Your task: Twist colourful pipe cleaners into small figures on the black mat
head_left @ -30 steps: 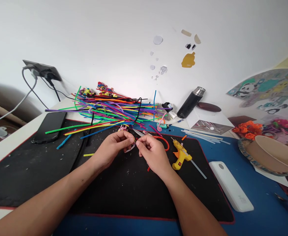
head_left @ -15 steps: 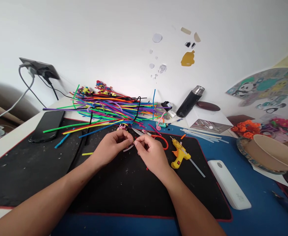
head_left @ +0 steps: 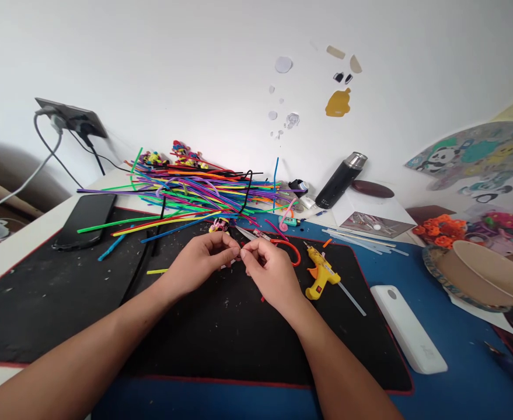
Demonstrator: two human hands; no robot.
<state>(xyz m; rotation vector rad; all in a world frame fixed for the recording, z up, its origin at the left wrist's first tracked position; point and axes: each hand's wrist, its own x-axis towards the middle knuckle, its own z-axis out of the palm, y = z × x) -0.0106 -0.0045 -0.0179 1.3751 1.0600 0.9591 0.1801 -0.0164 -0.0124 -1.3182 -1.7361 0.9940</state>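
Both hands meet over the black mat with red edging [head_left: 238, 344], their fingertips almost touching. The left hand [head_left: 203, 258] has its thumb and forefinger pressed together, with the other fingers curled loosely behind. The right hand [head_left: 270, 269] mirrors it, thumb against forefinger. Between them they pinch a small craft piece [head_left: 241, 251], so well covered by the fingers that its shape and colour are hard to make out. Under the left fingertips shows a short pale strip [head_left: 227, 265]; whether it belongs to the pinched piece or lies on the mat, I cannot tell.

Just beyond the left hand sits a little pink, black and yellow figure [head_left: 220, 225]. Beside it, scissors with silver blades and orange handles [head_left: 246, 233] lie partly behind the right hand, tips pointing away to the left. To the right of that hand, a yellow glue gun with an orange trigger [head_left: 321, 274] rests on the mat, a translucent glue stick [head_left: 352, 299] poking out of its rear.

Farther back, a wide heap of multicoloured fuzzy pipe cleaners [head_left: 203, 189] spreads along the wall, some ends reaching over the mat. A black smartphone [head_left: 85, 221] lies at the left, and a black flask with a silver cap [head_left: 342, 179] leans at the right.
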